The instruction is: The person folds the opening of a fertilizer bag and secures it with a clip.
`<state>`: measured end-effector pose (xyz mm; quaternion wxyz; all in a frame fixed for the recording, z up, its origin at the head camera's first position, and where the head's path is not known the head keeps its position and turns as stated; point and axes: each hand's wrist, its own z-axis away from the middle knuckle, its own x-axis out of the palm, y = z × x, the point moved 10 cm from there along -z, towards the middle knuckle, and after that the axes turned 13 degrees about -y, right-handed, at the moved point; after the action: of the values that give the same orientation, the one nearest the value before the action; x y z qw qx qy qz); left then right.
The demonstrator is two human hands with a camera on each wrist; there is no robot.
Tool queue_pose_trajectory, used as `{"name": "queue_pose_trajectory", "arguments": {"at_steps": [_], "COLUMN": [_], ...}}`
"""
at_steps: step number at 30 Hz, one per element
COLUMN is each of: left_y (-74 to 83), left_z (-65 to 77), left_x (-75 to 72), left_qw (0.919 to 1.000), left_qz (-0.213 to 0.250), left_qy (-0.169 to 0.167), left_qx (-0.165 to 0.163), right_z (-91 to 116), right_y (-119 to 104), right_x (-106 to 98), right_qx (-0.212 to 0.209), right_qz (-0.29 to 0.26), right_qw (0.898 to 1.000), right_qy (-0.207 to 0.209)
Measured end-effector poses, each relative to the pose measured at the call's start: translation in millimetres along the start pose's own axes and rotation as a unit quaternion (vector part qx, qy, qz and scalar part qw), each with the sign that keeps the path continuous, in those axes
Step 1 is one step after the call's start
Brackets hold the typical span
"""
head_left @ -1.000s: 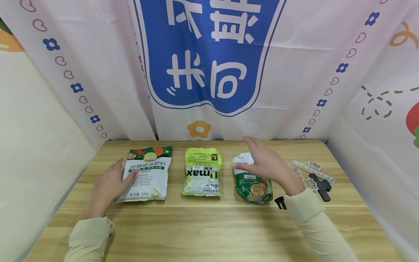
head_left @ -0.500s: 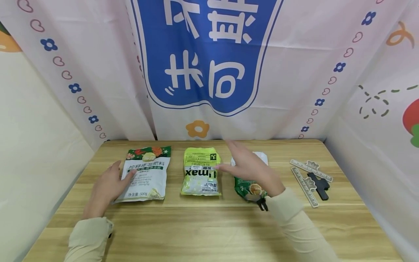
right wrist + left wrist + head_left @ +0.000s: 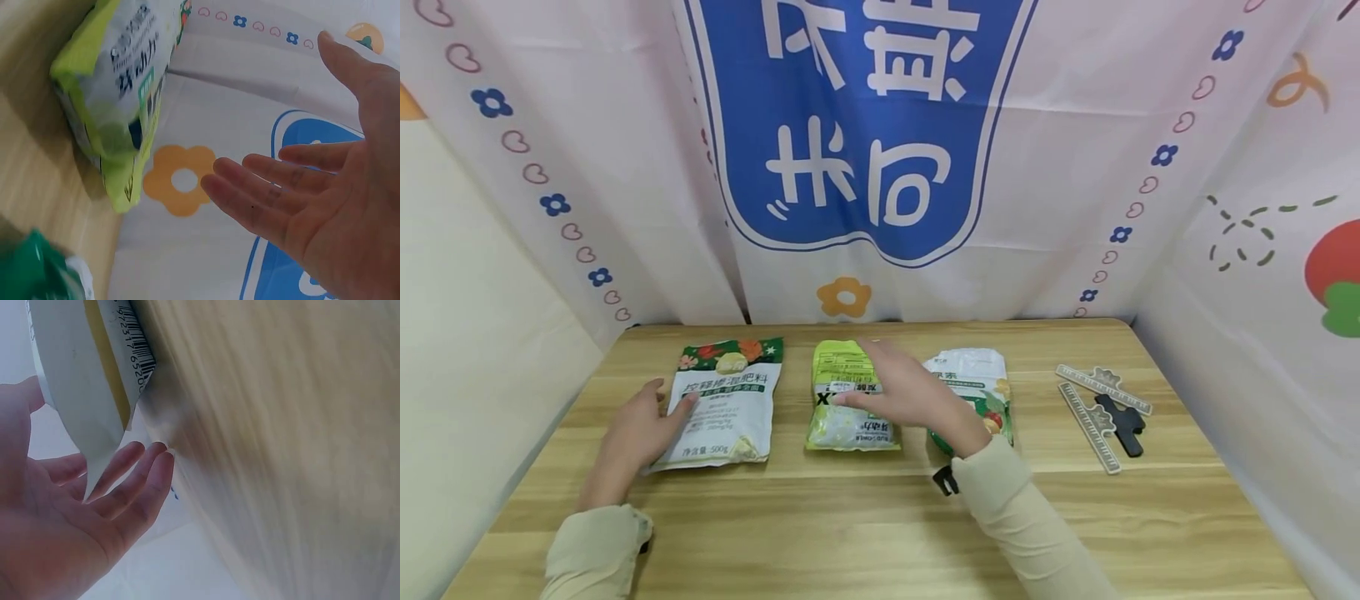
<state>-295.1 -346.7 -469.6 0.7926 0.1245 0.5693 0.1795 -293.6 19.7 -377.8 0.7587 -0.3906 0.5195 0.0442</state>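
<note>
On the left of the table lies a white fertilizer bag [image 3: 722, 421] with a green floral top. My left hand [image 3: 638, 429] is at its left edge, thumb over the front and the other fingers loosely extended. In the left wrist view the edge of the bag [image 3: 69, 375] sits between thumb and fingers of that hand [image 3: 75, 531], not gripped. My right hand [image 3: 913, 396], fingers spread, overlaps the yellow-green Umax bag [image 3: 848, 433] in the head view. The right wrist view shows this hand [image 3: 331, 200] apart from the bag [image 3: 125, 87], holding nothing.
Right of the middle lies a white and green pouch [image 3: 973, 365], partly hidden by my right forearm. Two clear clips with ruler-like edges [image 3: 1093, 429] and a black T-shaped piece [image 3: 1127, 429] lie farther right. A printed cloth [image 3: 1030, 208] hangs behind the wooden table [image 3: 820, 533].
My right hand has moved left from over the white and green pouch to the Umax bag. The left hand stays by the fertilizer bag. The head view has shifted slightly.
</note>
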Motion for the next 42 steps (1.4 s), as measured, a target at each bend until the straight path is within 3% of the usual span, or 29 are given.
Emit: {"name": "queue_pose_trajectory", "arguments": {"at_steps": [7,16,27,35,39,42], "left_y": [-4.4,-7.9,-11.9,-12.9,-13.7,-15.7], "left_z": [0.8,-2.4,-5.4,-7.0,-8.5,-8.1], "left_x": [2.0,-1.4,-1.1,-3.0,-1.4,1.6], "left_qw": [0.9997,0.9981,0.9964,0.9945,0.9926,0.9905], "left_qz": [0.019,0.058,0.072,0.087,0.101,0.112], "left_qy": [-0.008,-0.003,-0.025,-0.032,-0.041,-0.051], "left_qx": [-0.015,-0.02,-0.037,-0.048,-0.053,-0.062], "right_z": [-20.8,-42.2,-60.3,-69.5,-76.1,-81.4], "right_y": [-9.3,-21.6,-34.4,-44.0,-41.0,-38.9], "right_x": [22.4,41.4,58.4,71.8,78.8,90.6], "right_qx": [0.01,-0.012,-0.016,-0.014,0.006,0.03], "right_qz": [-0.032,-0.053,-0.088,-0.157,-0.208,-0.32], "right_qw": [0.999,0.998,0.995,0.987,0.978,0.947], "right_qy": [-0.025,-0.024,-0.03,-0.028,-0.011,-0.017]}}
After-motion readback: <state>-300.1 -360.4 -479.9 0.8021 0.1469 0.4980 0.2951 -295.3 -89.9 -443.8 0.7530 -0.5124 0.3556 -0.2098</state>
